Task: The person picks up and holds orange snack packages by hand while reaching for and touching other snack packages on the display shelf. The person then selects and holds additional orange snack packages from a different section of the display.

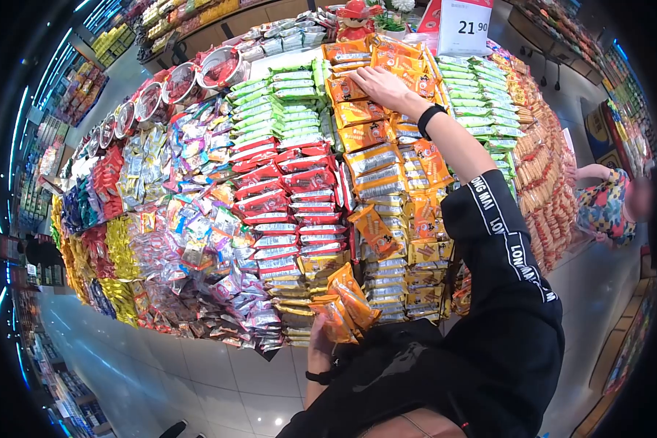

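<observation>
Orange snack packets (363,135) lie in stacked rows at the middle of a large display. My right hand (381,85) reaches to the upper part of these rows, fingers stretched out flat over a packet. Low in the view, my left hand (320,342) is wrapped round several orange packets (341,310) at the display's near edge. One orange packet (374,231) lies tilted on top of the silver-backed ones. Red packets (306,179) fill the rows to the left, with green packets (259,113) behind them.
Heaps of small wrapped sweets (204,233) cover the display's left side. Round tubs (220,68) line its back left edge. A price sign (465,28) stands at the back. Another person (607,204) is at the right, beside the display. Shelves surround the tiled floor (219,379).
</observation>
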A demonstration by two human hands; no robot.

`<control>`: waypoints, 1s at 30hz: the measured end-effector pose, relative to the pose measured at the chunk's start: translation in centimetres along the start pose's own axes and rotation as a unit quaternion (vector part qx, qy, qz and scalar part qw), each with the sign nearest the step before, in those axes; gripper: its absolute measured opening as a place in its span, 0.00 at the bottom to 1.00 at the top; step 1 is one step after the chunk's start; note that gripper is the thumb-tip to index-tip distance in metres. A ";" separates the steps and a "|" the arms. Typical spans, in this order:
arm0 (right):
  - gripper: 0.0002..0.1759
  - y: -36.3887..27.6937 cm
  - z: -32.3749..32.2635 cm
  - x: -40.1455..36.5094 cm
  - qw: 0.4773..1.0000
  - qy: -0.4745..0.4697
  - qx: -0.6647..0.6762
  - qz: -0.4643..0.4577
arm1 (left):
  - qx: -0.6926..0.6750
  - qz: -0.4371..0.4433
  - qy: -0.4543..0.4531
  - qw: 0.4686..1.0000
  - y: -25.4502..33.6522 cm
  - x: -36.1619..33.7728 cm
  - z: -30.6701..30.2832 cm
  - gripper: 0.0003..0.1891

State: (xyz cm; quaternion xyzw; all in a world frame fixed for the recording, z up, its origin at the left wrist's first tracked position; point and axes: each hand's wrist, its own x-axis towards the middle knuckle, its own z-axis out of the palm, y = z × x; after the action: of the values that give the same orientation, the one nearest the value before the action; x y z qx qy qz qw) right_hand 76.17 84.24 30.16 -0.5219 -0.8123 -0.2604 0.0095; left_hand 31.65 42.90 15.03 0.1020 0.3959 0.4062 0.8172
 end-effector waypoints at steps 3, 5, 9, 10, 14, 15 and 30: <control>0.25 -0.1 0.1 0.5 1.000 -0.003 -0.020 0.002 | -0.015 -0.002 0.051 0.999 0.0 0.2 -0.1 0.33; 0.24 0.0 0.6 0.6 1.000 -0.006 -0.022 0.003 | -0.029 0.000 0.007 1.000 0.3 0.2 0.5 0.33; 0.21 -0.1 1.8 1.1 0.999 0.007 -0.039 -0.013 | -0.020 -0.015 -0.009 1.000 -0.4 1.3 -1.8 0.35; 0.20 -0.1 1.9 1.2 0.999 0.009 -0.034 -0.016 | -0.017 -0.014 -0.007 1.000 -0.3 1.4 -1.4 0.35; 0.22 0.0 2.2 1.2 0.998 0.018 -0.045 -0.027 | -0.007 -0.009 -0.007 1.000 0.1 1.6 -0.4 0.36; 0.22 0.2 2.2 1.3 0.999 0.012 -0.043 -0.032 | -0.007 -0.010 -0.006 1.000 0.0 1.7 -0.6 0.36; 0.37 1.5 -0.9 1.1 0.986 -0.084 0.142 -0.032 | -0.017 -0.028 0.012 0.999 -0.4 2.0 -0.3 0.37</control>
State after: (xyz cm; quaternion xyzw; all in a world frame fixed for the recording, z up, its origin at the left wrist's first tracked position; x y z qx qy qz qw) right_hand 76.71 85.21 31.84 -0.5092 -0.8549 -0.0985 0.0072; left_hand 32.38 44.05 13.47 0.0723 0.4016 0.3908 0.8251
